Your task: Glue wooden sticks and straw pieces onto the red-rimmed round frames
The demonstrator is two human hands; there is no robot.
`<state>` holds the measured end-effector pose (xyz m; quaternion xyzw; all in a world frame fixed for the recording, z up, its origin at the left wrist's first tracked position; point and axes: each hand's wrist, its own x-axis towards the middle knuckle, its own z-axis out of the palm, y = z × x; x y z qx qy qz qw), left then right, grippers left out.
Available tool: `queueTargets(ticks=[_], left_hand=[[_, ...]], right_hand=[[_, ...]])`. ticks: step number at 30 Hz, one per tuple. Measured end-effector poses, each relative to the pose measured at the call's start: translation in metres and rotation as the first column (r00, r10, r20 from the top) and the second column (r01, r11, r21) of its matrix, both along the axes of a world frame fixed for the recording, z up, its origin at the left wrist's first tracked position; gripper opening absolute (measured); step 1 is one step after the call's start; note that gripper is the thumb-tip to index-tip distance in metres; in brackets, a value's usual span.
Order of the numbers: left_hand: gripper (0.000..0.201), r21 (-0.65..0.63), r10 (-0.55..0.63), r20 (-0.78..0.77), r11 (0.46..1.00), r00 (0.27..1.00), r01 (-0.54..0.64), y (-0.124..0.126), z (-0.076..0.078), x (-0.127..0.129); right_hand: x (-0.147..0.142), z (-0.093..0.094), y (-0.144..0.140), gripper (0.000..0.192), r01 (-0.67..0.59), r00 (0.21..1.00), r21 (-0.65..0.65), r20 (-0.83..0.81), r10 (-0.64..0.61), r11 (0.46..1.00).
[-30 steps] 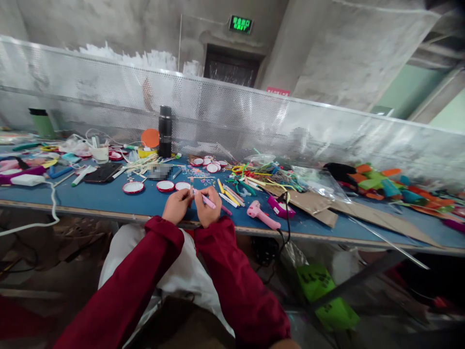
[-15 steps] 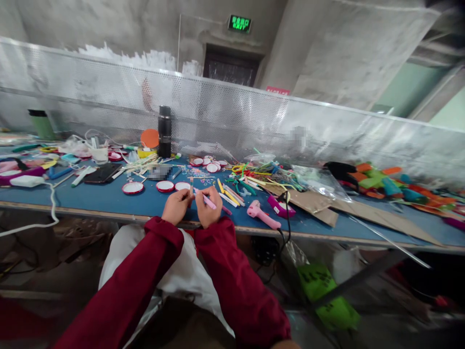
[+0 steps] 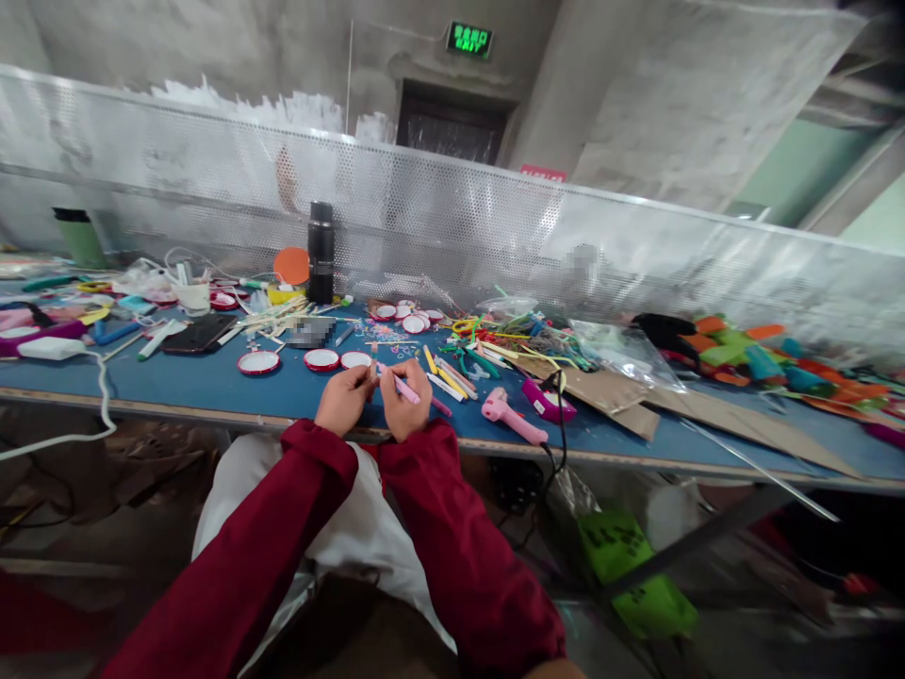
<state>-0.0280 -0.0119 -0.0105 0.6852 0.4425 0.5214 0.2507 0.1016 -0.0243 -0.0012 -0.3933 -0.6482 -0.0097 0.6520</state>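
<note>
Pinching a pink stick (image 3: 402, 386), the right hand (image 3: 405, 405) has its grip clenched around it at the near edge of the blue surface (image 3: 212, 385), the stick angled up and left toward the left hand (image 3: 344, 400). That left hand's grip is closed on a small, thin piece (image 3: 372, 363) standing upright between its fingertips; what the piece is cannot be told. Both hands sit close together, wrists over the edge, in dark red sleeves. Just beyond them lie three round red-rimmed lids (image 3: 321, 359) with white centres, side by side, with more such lids (image 3: 406, 316) farther back. To the right rest loose sticks (image 3: 447, 379) and a pink glue gun (image 3: 510, 417). A clear plastic bag (image 3: 620, 351) lies farther right, its contents unclear. A black flask (image 3: 320, 252) stands upright by the perforated screen (image 3: 459, 236), capped.
</note>
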Motion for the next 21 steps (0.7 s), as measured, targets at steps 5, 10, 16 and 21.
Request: queueTargets(ticks=[5, 10, 16, 21], left_hand=[[0.030, -0.013, 0.017, -0.027, 1.000, 0.999, -0.018, -0.0011, 0.0000, -0.0002], [0.029, -0.017, 0.027, -0.034, 0.999, 0.999, -0.027, -0.0012, 0.0013, 0.0000], [0.029, -0.014, 0.007, -0.012, 1.000, 1.000, -0.007, -0.0011, 0.0012, 0.0004], [0.029, -0.006, 0.017, -0.011, 1.000, 1.000, -0.017, -0.0008, -0.0001, 0.0006]], right_hand=[[-0.0002, 0.0005, 0.0004, 0.020, -0.014, 1.000, -0.013, -0.010, 0.014, 1.000], [-0.0001, -0.0004, 0.0003, 0.020, 0.000, 1.000, 0.005, 0.014, 0.000, 1.000], [0.0003, -0.0020, 0.0024, 0.020, 0.003, 1.000, 0.011, 0.024, -0.003, 1.000], [0.0004, -0.0010, 0.0016, 0.020, 0.007, 0.999, 0.029, 0.036, -0.008, 1.000]])
